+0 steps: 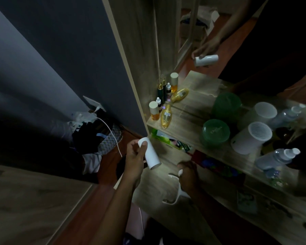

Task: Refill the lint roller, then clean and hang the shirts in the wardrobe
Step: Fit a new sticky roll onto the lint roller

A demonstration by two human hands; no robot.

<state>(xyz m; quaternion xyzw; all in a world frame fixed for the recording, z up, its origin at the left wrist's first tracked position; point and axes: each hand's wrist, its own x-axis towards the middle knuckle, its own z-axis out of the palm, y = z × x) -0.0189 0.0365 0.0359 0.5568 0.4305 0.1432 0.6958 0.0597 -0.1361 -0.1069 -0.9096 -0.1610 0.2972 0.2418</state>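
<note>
The left hand (135, 160) holds the white refill roll (151, 154) in front of the tabletop (184, 133), fingers wrapped round its side and the thumb over its upper end. The roll is tilted, its open lower end turned toward the right hand (187, 174). This probably lines the core up to slide onto the roller. The right hand is lower and just beside it, curled round the white roller handle (178, 196). The light is too dim to show how firm that grip is. The two pieces are near each other but not yet joined, so the refill step looks under way. Both are held clear of the bottles (165, 115) and the green tub (215, 132), which leaves room to work. No shirts or wardrobe can be made out with certainty.
</note>
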